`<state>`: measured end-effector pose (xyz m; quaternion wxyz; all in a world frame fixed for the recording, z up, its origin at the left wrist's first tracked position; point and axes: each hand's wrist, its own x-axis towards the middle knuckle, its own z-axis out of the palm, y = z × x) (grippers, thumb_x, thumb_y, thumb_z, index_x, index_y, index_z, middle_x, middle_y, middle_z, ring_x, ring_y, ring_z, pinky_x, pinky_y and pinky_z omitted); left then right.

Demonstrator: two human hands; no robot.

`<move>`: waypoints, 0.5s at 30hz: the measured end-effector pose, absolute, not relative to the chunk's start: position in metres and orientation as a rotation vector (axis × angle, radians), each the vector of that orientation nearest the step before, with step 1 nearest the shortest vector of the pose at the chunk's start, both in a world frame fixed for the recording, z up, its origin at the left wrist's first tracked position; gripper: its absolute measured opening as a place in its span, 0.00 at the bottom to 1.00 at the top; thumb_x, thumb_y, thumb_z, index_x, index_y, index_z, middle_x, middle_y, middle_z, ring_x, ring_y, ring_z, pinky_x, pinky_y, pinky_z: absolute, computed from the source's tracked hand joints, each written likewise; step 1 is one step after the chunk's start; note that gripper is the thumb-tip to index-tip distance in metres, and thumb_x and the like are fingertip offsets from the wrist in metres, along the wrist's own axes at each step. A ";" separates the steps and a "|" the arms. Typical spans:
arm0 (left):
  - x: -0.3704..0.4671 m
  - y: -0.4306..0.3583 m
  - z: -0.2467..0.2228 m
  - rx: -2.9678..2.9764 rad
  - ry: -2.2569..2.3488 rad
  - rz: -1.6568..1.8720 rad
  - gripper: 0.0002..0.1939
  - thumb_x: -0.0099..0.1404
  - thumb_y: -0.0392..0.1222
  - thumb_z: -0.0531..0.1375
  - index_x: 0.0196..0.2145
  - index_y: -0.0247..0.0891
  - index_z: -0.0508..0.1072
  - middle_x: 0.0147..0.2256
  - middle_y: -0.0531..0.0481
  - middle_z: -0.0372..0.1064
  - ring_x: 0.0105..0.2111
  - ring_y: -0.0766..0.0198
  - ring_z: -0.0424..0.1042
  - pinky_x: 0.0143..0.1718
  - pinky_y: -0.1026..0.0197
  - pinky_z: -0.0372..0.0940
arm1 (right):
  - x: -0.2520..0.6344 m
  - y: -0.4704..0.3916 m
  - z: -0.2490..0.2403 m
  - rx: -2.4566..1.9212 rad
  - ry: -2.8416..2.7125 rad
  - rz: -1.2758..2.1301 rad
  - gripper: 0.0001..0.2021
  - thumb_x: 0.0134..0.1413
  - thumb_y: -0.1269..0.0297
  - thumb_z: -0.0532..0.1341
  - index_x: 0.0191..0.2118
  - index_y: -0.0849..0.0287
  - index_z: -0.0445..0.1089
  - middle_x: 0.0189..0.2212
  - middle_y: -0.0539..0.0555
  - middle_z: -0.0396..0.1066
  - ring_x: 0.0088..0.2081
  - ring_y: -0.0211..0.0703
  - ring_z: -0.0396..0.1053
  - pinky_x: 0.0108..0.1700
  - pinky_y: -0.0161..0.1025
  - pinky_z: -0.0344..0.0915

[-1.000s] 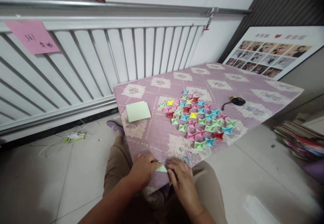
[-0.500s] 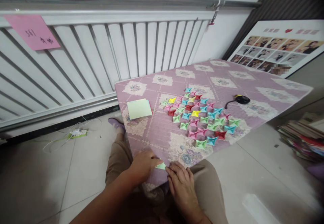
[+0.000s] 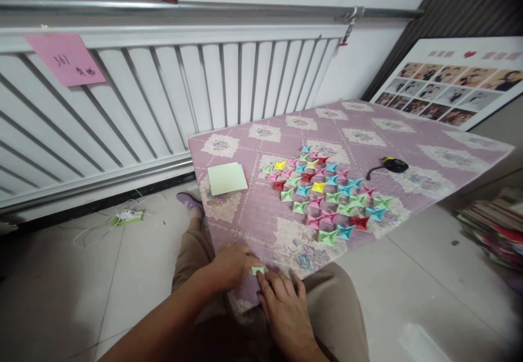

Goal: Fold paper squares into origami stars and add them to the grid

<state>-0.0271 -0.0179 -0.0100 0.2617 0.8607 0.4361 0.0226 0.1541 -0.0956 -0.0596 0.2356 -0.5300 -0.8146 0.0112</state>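
A small piece of light green folded paper (image 3: 257, 270) lies at the near corner of the table, between my hands. My left hand (image 3: 233, 266) is closed at its left side, fingers pinching it. From the right, my right hand (image 3: 286, 302) has its fingertips on the paper's edge, its fingers bent and close together. Most of the paper is covered by fingers. Beyond my hands stand rows of small folded paper stars (image 3: 317, 187) in green, pink, blue, red and yellow. A stack of square paper sheets (image 3: 227, 179), pale green on top, rests farther left.
A purple flowered cloth (image 3: 253, 215) covers the table. A black object with a short cord (image 3: 395, 164) lies to the right. Behind the table is a white radiator (image 3: 229, 78) with a pink note (image 3: 67, 59). A power strip (image 3: 128, 216) sits on the floor.
My right hand has moved left onto the green paper, and less of the paper shows. My left hand stays at its left side. The whole view has shifted slightly.
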 end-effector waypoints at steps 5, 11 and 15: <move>-0.036 -0.005 -0.016 2.419 0.998 0.065 0.13 0.65 0.40 0.55 0.46 0.51 0.73 0.38 0.50 0.69 0.35 0.60 0.68 0.32 0.63 0.57 | 0.154 -0.091 -0.057 -1.466 -2.263 0.024 0.13 0.55 0.57 0.62 0.47 0.49 0.70 0.43 0.51 0.75 0.46 0.50 0.67 0.59 0.56 0.41; -0.039 -0.005 -0.022 2.494 0.955 0.054 0.12 0.66 0.43 0.53 0.44 0.51 0.73 0.34 0.49 0.68 0.30 0.59 0.67 0.28 0.62 0.55 | 0.158 -0.093 -0.062 -1.411 -2.267 -0.006 0.14 0.56 0.59 0.60 0.48 0.51 0.69 0.43 0.51 0.75 0.47 0.50 0.66 0.60 0.55 0.37; -0.038 -0.008 -0.022 2.468 0.994 0.094 0.14 0.65 0.43 0.54 0.46 0.52 0.73 0.35 0.49 0.68 0.32 0.59 0.67 0.30 0.62 0.56 | 0.163 -0.098 -0.060 -1.405 -2.309 -0.059 0.16 0.56 0.67 0.57 0.51 0.52 0.67 0.46 0.52 0.74 0.48 0.50 0.65 0.60 0.55 0.35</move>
